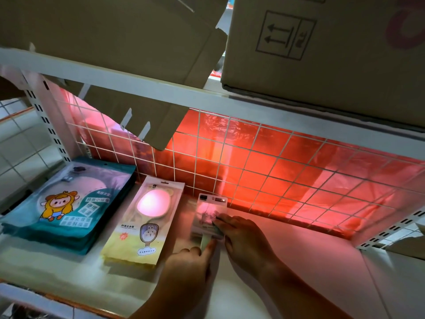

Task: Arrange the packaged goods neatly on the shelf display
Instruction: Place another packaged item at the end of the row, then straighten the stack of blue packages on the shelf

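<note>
The small clear pack (210, 217) lies flat on the white shelf (299, 261), just beside the yellow stack (142, 222) and short of the wire grid back (253, 162); a teal stack (69, 208) sits further left, so this would be row 3. The left hand (193, 261) has its forefinger straight and touches the pack's lower end, gripping nothing that shows; the right hand (243, 236) lays its fingers over the pack's right edge, but blur and the hidden thumb mean I cannot tell whether it grips or merely presses.

The step looks like squaring the pack to its neighbours. The likely risks from here:
- Slick film on a smooth shelf probably slides easily; an uneven push from the 2 hands could leave the pack skewed.
- A push too far could drive its top into the grid and buckle the hang tab.
- The left wrist is near the yellow stack's front corner; a sideways sweep could knock those packs out of line.
- The cardboard flap (138, 111) hanging from above could catch a hand lifted carelessly.
</note>
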{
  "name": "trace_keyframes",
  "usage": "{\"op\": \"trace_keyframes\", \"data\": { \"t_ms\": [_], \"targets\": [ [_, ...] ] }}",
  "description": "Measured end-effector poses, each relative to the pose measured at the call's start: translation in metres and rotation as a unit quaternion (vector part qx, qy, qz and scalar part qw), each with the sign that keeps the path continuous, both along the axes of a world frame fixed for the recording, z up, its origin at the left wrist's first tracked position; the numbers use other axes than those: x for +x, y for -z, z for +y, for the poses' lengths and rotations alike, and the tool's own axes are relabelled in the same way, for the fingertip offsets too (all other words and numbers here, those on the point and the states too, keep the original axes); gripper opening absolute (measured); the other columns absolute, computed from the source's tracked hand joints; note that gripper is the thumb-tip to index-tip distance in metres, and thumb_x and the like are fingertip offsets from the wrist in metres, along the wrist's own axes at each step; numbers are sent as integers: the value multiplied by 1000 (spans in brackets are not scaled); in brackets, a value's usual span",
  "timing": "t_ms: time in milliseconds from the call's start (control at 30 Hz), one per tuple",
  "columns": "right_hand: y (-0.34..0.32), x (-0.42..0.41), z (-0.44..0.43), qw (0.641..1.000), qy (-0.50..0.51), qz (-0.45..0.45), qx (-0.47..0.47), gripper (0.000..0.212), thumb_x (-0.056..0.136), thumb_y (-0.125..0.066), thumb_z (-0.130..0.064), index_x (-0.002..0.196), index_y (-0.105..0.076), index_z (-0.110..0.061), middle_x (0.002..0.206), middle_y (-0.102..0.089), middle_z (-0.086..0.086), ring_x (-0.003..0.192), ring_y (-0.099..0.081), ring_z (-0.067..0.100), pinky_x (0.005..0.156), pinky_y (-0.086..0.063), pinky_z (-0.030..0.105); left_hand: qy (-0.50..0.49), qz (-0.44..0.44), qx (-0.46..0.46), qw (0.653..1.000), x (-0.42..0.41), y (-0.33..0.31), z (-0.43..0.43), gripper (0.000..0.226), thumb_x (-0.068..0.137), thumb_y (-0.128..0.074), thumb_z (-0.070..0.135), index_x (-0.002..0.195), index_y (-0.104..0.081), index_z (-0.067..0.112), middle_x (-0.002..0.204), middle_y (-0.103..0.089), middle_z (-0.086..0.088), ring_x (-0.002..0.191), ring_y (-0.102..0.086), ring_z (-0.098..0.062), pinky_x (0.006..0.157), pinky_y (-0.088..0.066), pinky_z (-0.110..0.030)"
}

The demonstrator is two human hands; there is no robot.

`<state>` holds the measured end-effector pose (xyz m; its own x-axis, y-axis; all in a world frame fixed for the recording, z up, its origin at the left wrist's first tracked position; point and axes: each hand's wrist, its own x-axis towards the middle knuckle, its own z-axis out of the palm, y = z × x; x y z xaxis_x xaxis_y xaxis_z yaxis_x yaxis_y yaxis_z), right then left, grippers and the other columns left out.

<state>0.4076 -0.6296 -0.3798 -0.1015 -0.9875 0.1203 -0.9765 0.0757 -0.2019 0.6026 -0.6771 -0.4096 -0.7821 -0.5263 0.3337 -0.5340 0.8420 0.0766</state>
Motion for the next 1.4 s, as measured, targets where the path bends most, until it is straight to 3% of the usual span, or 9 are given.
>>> {"op": "trace_keyframes", "data": {
  "t_ms": [367, 567, 667, 767, 833, 900, 1000, 1300, 1400],
  "targets": [
    [-4, 3, 3, 1000, 7, -4, 5, 55, 89, -59, -27, 143, -51, -34, 148, -51, -10, 123, -57, 21, 100, -50, 40, -2, -13, 46, 999, 1, -12, 2, 53, 85, -47, 43, 132, -66, 30, 53, -55, 2, 40, -50, -15, 35, -39, -30],
    [-5, 4, 4, 1000, 11, -3, -4, 57, 84, -60, -23, 140, -55, -33, 144, -55, -11, 111, -62, 22, 93, -54, 38, -16, -36, 73, 997, 0, -15, 4, 56, 80, -48, 41, 132, -67, 31, 52, -53, 1, 39, -50, -18, 34, -37, -29],
    [-8, 5, 4, 1000, 7, 2, -2, 57, 85, -59, -23, 141, -54, -34, 146, -54, -12, 115, -61, 22, 96, -52, 37, -7, -49, 89, 995, 1, -20, 5, 63, 77, -54, 52, 137, -62, 33, 53, -55, 2, 40, -51, -17, 35, -38, -29],
    [-15, 5, 4, 1000, 17, -9, -9, 58, 87, -56, -21, 143, -51, -36, 149, -50, -14, 124, -56, 18, 106, -45, 34, 4, -69, 115, 991, 4, -28, 5, 84, 64, -71, 69, 141, -57, 37, 53, -57, 2, 41, -52, -12, 37, -38, -25],
    [-20, 2, 5, 999, 29, -11, -27, 58, 87, -56, -17, 141, -53, -35, 147, -52, -13, 127, -54, 16, 110, -42, 31, -5, -58, 150, 987, 7, -41, 7, 86, 70, -68, 72, 148, -46, 43, 67, -64, 1, 53, -54, -7, 50, -40, -18],
    [-25, 0, 7, 998, 40, -5, -43, 57, 86, -57, -14, 139, -57, -33, 145, -54, -12, 129, -53, 14, 111, -37, 27, -23, -1, 191, 981, 5, -56, 8, 78, 87, -58, 66, 155, -26, 46, 99, -70, 1, 80, -61, -7, 74, -46, -16],
    [-32, -3, 10, 996, 60, -1, -59, 55, 85, -61, -12, 136, -60, -33, 141, -58, -10, 128, -53, 14, 108, -35, 24, -27, 32, 174, 984, -3, -79, 5, 67, 96, -51, 58, 155, -28, 37, 132, -62, 9, 112, -57, -6, 95, -43, -20],
    [-70, 1, 40, 989, 105, -6, -106, 40, 87, -62, -30, 126, -64, -22, 122, -65, -3, 111, -56, 18, 98, -47, 32, 72, 52, 153, 984, -21, -93, -19, 66, 90, -38, 73, 147, -37, 41, 143, -55, 5, 129, -51, -17, 103, -48, -44],
    [-88, 2, 58, 987, 124, 11, -106, 38, 88, -48, -40, 118, -66, -24, 112, -67, -6, 104, -56, 16, 93, -47, 32, 93, 89, 134, 983, -30, -110, -12, 62, 92, -44, 69, 146, -39, 40, 143, -55, 6, 130, -46, -17, 101, -41, -40]
  ]
}}
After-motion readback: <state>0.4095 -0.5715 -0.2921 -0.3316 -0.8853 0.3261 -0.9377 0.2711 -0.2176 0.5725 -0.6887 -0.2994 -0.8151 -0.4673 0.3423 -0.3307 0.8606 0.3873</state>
